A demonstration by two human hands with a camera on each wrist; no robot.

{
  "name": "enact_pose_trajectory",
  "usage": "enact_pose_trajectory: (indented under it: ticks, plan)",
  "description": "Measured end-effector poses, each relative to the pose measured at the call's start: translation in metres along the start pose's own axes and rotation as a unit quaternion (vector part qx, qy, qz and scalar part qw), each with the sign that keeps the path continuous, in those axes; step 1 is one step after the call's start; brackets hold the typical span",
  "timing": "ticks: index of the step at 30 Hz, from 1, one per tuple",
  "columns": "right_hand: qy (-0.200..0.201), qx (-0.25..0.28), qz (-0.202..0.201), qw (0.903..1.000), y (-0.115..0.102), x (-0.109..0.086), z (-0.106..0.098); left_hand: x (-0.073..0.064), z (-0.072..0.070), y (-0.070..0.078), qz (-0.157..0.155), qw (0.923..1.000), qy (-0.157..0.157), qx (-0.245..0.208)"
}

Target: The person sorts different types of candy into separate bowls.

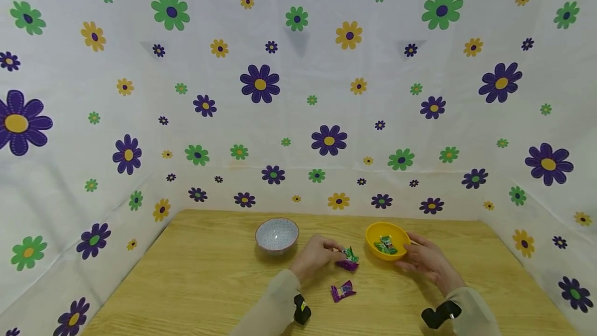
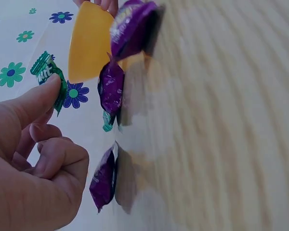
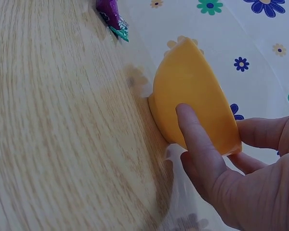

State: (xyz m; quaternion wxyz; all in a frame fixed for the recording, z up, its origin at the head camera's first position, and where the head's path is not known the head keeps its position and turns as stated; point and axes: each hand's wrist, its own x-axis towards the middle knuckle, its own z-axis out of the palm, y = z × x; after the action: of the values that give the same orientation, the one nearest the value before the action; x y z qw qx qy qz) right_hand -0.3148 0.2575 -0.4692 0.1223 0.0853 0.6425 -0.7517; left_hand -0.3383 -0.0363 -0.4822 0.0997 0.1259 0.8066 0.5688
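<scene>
My left hand (image 1: 315,256) pinches a green-wrapped candy (image 2: 51,79) between thumb and fingers, just above the table. Close below it lies a purple-wrapped candy (image 1: 347,265), and another purple candy (image 1: 343,291) lies nearer the front. More purple wrapping (image 2: 103,179) shows in the left wrist view. On the right, a yellow bowl (image 1: 387,257) stands upright with green-wrapped candies (image 1: 386,245) inside. My right hand (image 1: 430,264) holds this bowl from its right side, thumb and fingers against the outer wall and rim, as the right wrist view (image 3: 188,91) bowl shows.
A pale blue patterned bowl (image 1: 277,235) with a reddish rim stands left of my left hand. The wooden table (image 1: 186,274) is bordered at the back and sides by white cloth (image 1: 289,118) printed with flowers.
</scene>
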Motion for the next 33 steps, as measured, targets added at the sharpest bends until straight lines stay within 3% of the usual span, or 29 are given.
enact_pose_trajectory:
  ticks: [9, 18, 25, 33]
  plan:
    - [-0.002, 0.0, -0.005, 1.0, 0.001, 0.0, -0.001, 0.008, 0.015, 0.012, -0.003, 0.9992, 0.03, -0.028]
    - [-0.001, 0.002, 0.0, 1.0, 0.0, 0.0, -0.002, 0.017, 0.033, 0.026, -0.011, 0.9974, 0.038, -0.06]
    - [0.001, 0.007, -0.002, 1.0, 0.001, 0.0, -0.003, 0.025, 0.053, 0.03, -0.049, 0.9909, 0.05, -0.115]
    - [-0.008, 0.012, -0.007, 0.9999, 0.0, -0.002, -0.002, 0.029, 0.072, 0.039, -0.064, 0.9833, 0.073, -0.154]
